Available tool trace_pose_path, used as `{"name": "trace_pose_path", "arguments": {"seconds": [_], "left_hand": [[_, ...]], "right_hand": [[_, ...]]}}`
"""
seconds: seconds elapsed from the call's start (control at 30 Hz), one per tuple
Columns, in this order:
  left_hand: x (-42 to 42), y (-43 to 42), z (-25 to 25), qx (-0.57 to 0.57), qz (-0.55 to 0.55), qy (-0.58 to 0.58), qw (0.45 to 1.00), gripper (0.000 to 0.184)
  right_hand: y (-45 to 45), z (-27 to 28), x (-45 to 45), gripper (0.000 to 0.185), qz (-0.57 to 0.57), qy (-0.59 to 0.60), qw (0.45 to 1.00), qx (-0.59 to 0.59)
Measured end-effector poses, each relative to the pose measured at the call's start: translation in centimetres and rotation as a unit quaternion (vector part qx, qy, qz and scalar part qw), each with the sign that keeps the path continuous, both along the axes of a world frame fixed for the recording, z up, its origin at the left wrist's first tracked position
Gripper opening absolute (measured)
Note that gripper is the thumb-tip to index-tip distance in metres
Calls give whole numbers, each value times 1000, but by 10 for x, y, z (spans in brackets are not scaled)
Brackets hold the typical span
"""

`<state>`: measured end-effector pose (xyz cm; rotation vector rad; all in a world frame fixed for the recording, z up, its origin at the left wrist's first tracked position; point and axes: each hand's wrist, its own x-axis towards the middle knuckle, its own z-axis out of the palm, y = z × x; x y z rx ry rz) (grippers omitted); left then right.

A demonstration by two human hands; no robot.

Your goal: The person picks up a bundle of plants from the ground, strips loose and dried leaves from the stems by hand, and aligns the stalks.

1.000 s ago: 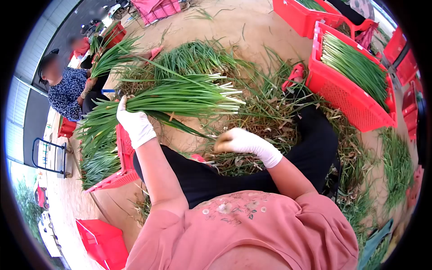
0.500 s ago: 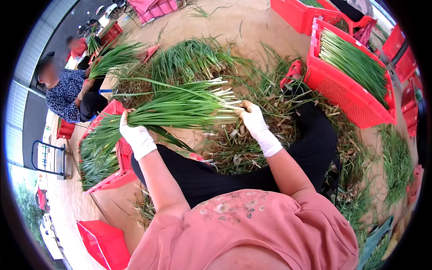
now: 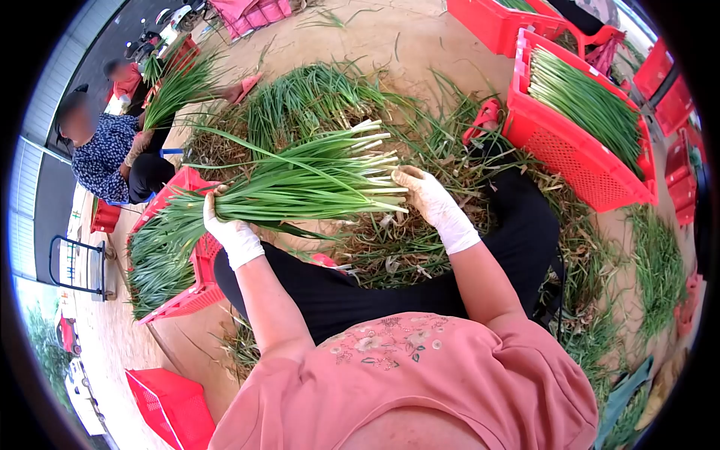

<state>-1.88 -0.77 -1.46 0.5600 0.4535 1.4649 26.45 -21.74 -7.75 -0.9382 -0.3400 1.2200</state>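
Note:
A bunch of green onions (image 3: 300, 184) lies level across in front of me, its leaves to the left and its white stem ends to the right. My left hand (image 3: 222, 225), in a white glove, is closed around the leafy part, with the thumb up on the near side. At the other end my gloved right hand (image 3: 421, 193) has its fingers curled at the white stem ends; part of the fingertips is hidden. Below the leaf tips stands a red crate (image 3: 204, 262) filled with more green onions.
Heaped green onions (image 3: 319, 101) and loose trimmings (image 3: 405, 251) cover the floor ahead. A red crate (image 3: 577, 165) of bunched green onions stands at the right. An empty-looking red crate (image 3: 171, 405) sits lower left. Another person (image 3: 105, 161) sits at the left, holding green onions.
My right hand has shifted slightly right and down along the stem ends. The stems now fan out a little more, and the bunch has tilted slightly. My left hand keeps its hold.

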Motion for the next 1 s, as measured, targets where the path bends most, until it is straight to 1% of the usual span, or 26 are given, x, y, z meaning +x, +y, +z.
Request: {"name": "trace_pose_path", "arguments": {"seconds": [0.07,0.13,0.17,0.2,0.23,0.27,0.33,0.37,0.4,0.47,0.5,0.53,0.63,0.7,0.73,0.8,0.87,0.9,0.97,1.0], "left_hand": [[1,1,2,2,1,1,1000,15],[3,-6,6,25,-11,5,1000,16],[4,-9,6,53,-27,16,998,16],[5,-12,6,51,-27,17,998,16],[5,-15,8,60,-63,1,996,17],[6,-16,9,71,-99,-15,992,17],[2,-7,2,64,-111,-37,991,18],[4,-6,3,76,-96,-9,992,18],[4,-7,4,87,-80,20,993,18],[5,-10,3,78,-75,26,994,17],[6,-11,2,82,-76,13,994,16],[6,-11,2,85,-76,1,993,15],[4,-9,-1,92,-80,-14,993,13],[11,-21,8,100,-85,-15,991,13],[13,-26,11,107,-90,-17,990,13],[11,-20,4,108,-85,-25,990,14],[10,-19,1,105,-54,-15,993,14],[9,-19,1,104,-54,-15,993,14],[8,-22,0,96,-107,3,990,16],[7,-22,-1,95,-106,3,990,16]], "right_hand": [[3,1,-1,32,53,-46,997,11],[4,4,-3,31,52,-47,998,2],[7,4,-5,31,13,-71,997,-19],[8,3,-5,31,-26,-95,994,-42],[9,0,-4,32,-33,-84,996,-9],[9,-2,-4,32,-33,-84,996,-10],[8,-6,-3,32,-60,-36,997,-39],[7,-4,-4,32,-60,-36,997,-40],[5,-3,-6,32,-44,6,999,-18],[1,-1,-9,36,-11,92,995,24],[1,-6,-10,38,17,97,994,48],[0,-7,-11,34,57,124,990,29],[1,-6,-15,32,63,119,990,45],[4,-13,-16,31,44,121,992,2],[4,-16,-17,31,44,122,992,1],[5,-14,-19,30,41,190,981,-17],[0,-10,-22,27,114,169,979,2],[1,-19,-22,28,126,135,983,20],[2,-27,-23,30,155,90,983,34],[3,-26,-24,30,156,90,983,33]]}}
